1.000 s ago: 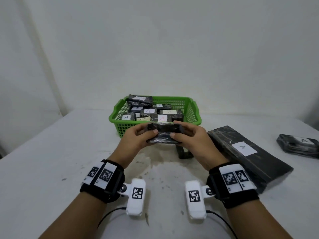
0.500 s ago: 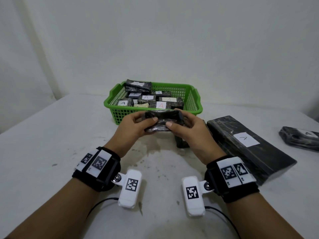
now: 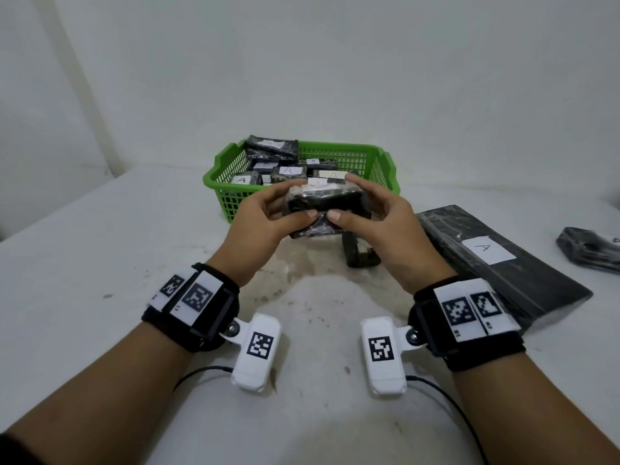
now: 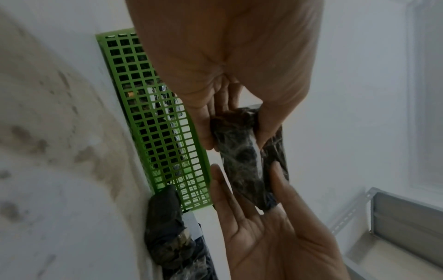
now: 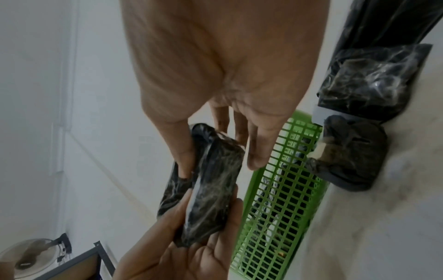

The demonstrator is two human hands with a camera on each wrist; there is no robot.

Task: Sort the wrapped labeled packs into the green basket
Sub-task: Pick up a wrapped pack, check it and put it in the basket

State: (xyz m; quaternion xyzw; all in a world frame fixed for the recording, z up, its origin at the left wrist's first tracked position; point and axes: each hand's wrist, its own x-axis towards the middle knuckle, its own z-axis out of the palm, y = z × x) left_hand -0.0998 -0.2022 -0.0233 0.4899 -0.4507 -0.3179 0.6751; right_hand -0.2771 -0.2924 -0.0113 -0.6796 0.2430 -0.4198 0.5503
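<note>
Both hands hold one black wrapped pack (image 3: 323,209) in the air just in front of the green basket (image 3: 214,182). My left hand (image 3: 285,204) pinches its left end between thumb and fingers. At the other end, my right hand (image 3: 364,203) has its thumb below and its fingers over the top. The left wrist view shows the pack (image 4: 242,151) with a white strip along it, beside the basket wall (image 4: 155,113). It also shows in the right wrist view (image 5: 213,189). Several labelled packs (image 3: 288,171) lie in the basket.
A long black pack labelled A (image 3: 486,253) lies on the table to the right. A small dark pack (image 3: 360,255) stands under my right hand, and another pack (image 3: 590,246) lies at the far right. The white table (image 3: 100,263) is stained near the middle.
Both hands have kept hold of the pack in front of the basket and raised it slightly. My right fingers now stretch over its top edge. The view has tilted down.
</note>
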